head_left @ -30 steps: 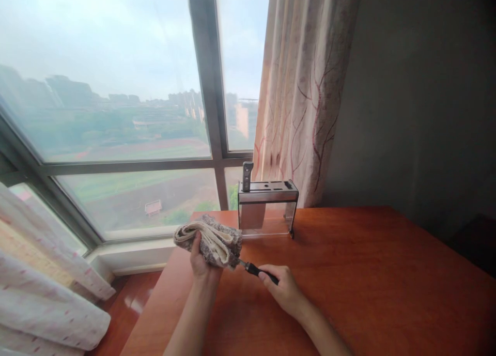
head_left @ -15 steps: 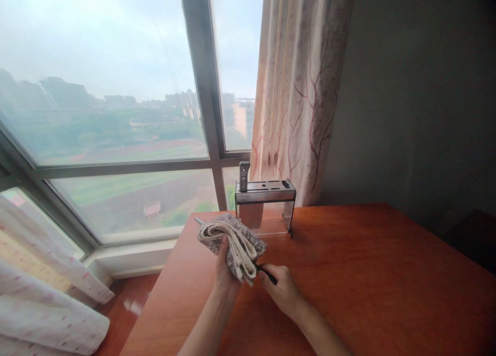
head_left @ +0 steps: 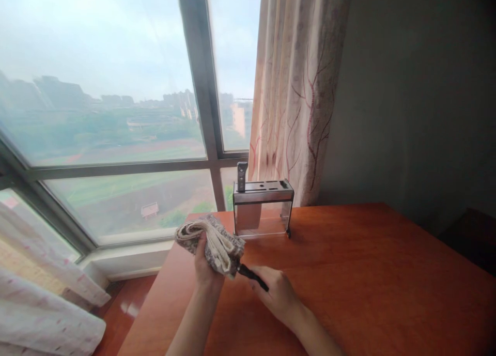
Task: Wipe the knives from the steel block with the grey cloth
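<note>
My left hand [head_left: 206, 267] is closed around a folded grey-and-cream towel [head_left: 220, 242], its thumb on top. My right hand [head_left: 278, 290] grips the black handle of a knife [head_left: 251, 275], which runs into the towel's right side. The towel's folds hide the blade. Beyond my hands, a clear-sided knife block [head_left: 267, 195] with a metal-framed slotted top stands at the table's far edge. A cleaver [head_left: 242, 178] sits in its leftmost slot, handle upright, its broad blade showing through the clear wall.
The reddish-brown wooden table [head_left: 349, 273] spreads under my hands and to the right. Behind it are a large window [head_left: 116, 113] and a patterned curtain [head_left: 298, 87]. A pale curtain [head_left: 42, 309] hangs at lower left, beside the window sill.
My left hand and the towel have moved left along the knife. More of the black handle shows now, and the blade tip that stuck out at the towel's far end is hidden.
</note>
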`<state>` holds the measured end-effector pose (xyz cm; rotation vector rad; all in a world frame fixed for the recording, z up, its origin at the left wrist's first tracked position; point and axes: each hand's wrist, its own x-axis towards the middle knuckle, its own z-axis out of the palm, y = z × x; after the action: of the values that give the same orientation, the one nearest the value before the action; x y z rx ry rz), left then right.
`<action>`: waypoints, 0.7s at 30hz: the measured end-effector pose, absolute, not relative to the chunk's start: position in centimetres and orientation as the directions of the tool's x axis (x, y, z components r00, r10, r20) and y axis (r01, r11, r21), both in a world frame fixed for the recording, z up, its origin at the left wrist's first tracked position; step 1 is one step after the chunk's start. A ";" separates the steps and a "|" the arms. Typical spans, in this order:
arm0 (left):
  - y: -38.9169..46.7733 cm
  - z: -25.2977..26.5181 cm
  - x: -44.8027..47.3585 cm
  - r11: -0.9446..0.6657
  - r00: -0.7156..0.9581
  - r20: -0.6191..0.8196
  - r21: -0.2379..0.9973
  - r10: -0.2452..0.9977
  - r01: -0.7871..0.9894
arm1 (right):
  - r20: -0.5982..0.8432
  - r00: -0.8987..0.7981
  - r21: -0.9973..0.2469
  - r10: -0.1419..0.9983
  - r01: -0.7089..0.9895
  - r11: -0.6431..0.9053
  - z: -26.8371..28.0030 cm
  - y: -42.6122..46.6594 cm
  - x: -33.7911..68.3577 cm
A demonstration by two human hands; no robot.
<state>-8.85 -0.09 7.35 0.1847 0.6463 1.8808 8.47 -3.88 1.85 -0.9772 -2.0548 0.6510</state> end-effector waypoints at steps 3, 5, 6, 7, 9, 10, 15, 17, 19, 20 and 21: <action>0.4 7.4 -10.1 -0.305 -0.433 -0.201 0.461 0.879 -0.833 | 0.438 -0.423 -0.642 0.793 0.470 0.605 2.2 -4.0 8.7; 0.6 7.3 -10.6 -0.305 -0.429 -0.219 0.438 0.876 -0.846 | 0.465 -0.420 -0.610 0.779 0.486 0.626 2.4 -4.1 8.8; 0.6 7.3 -10.7 -0.303 -0.426 -0.222 0.433 0.877 -0.849 | 0.478 -0.420 -0.596 0.771 0.490 0.636 2.5 -4.2 8.9; 0.6 7.2 -10.8 -0.302 -0.425 -0.224 0.432 0.877 -0.850 | 0.484 -0.427 -0.583 0.764 0.494 0.645 2.5 -4.3 8.9; 0.6 7.0 -10.8 -0.301 -0.423 -0.211 0.440 0.881 -0.846 | 0.469 -0.455 -0.567 0.757 0.501 0.653 2.5 -4.6 8.8; 0.6 7.0 -10.7 -0.302 -0.422 -0.198 0.448 0.885 -0.842 | 0.454 -0.471 -0.566 0.756 0.503 0.653 2.4 -4.7 8.8; 0.2 6.6 -9.2 -0.231 -0.359 -0.188 0.486 0.914 -0.843 | 0.423 -0.488 -0.647 0.763 0.427 0.632 2.0 -5.1 8.2; 0.0 6.4 -8.4 -0.185 -0.316 -0.206 0.482 0.926 -0.856 | 0.415 -0.455 -0.719 0.788 0.366 0.590 1.8 -5.1 8.1; 0.0 6.3 -8.0 -0.176 -0.304 -0.213 0.469 0.929 -0.865 | 0.404 -0.404 -0.780 0.821 0.318 0.540 1.6 -5.0 8.0; 0.0 6.3 -7.9 -0.184 -0.311 -0.213 0.463 0.926 -0.867 | 0.411 -0.375 -0.792 0.831 0.304 0.529 1.5 -4.9 7.9; 0.0 6.3 -7.9 -0.196 -0.322 -0.214 0.459 0.922 -0.866 | 0.426 -0.350 -0.793 0.834 0.300 0.531 1.3 -4.8 7.9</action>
<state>-7.86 0.01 6.30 0.1274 0.6005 1.8035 7.89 -4.83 1.31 -0.9288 -1.8974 0.7716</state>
